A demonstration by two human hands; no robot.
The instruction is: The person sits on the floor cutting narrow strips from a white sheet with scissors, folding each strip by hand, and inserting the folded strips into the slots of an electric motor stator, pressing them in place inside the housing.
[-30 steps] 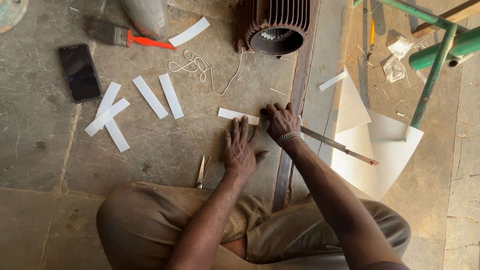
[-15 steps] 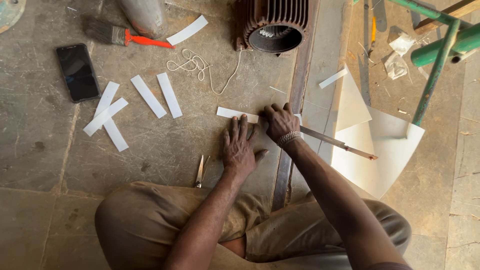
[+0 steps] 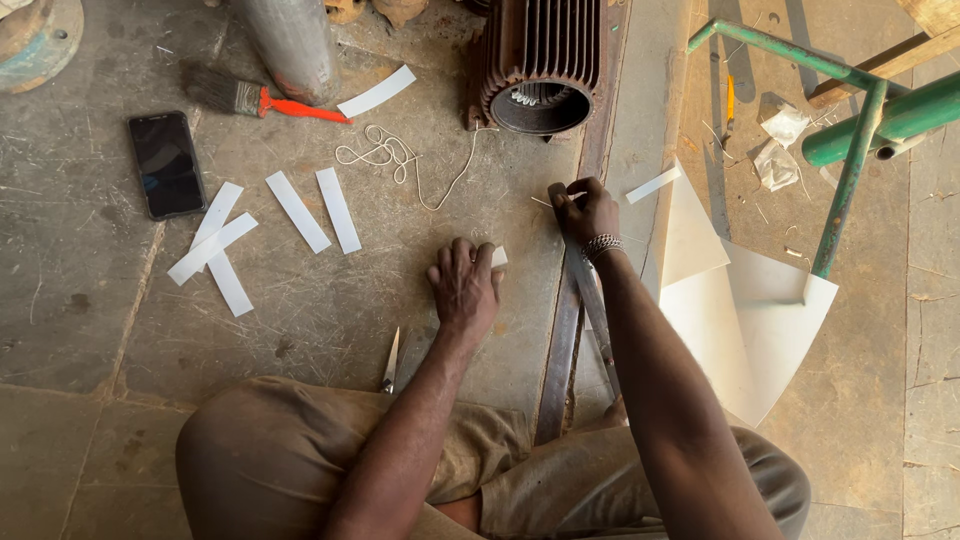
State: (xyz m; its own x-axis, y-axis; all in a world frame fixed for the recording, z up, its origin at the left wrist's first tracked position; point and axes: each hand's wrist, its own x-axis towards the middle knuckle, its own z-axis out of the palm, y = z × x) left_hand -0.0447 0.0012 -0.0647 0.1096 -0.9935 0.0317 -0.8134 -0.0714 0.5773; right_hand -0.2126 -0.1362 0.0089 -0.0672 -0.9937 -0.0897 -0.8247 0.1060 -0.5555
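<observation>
White paper strip (image 3: 497, 257) lies on the stone floor under your flattened left hand (image 3: 463, 285), your right hand (image 3: 585, 208) closed on a metal straightedge (image 3: 590, 300); five cut strips (image 3: 297, 211) lie finished, large sheet (image 3: 760, 320) uncut

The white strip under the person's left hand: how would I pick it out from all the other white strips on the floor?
Start at the ribbed round motor housing at the top of the stone floor, then come straight down toward the seated person. Their left hand presses flat on a white strip. Only its end peeks out by the fingers, whereas the other strips lie fully exposed near the phone.
</observation>
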